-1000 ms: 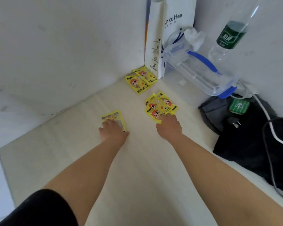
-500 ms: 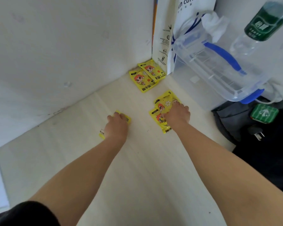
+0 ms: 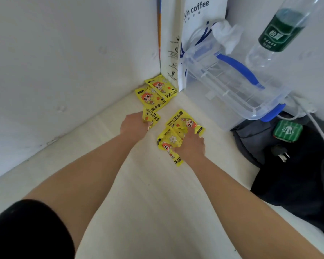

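Yellow cartoon-printed packets lie on a pale surface near a wall corner. My left hand (image 3: 134, 124) holds one yellow packet (image 3: 151, 116) lifted by its edge, close to two packets (image 3: 155, 92) lying in the corner. My right hand (image 3: 191, 145) grips a small overlapping pile of packets (image 3: 176, 131) on the surface, its fingers curled over their lower right part.
A white coffee paper bag (image 3: 191, 34) stands in the corner. A clear plastic box with blue handle (image 3: 232, 85) sits to its right, a green-labelled bottle (image 3: 277, 32) behind. Dark bags (image 3: 288, 174), a green pouch (image 3: 287, 130), plug and white cable lie at right.
My left hand has carried its packet from the open surface toward the corner pair. My right hand has closed on the pile of packets.
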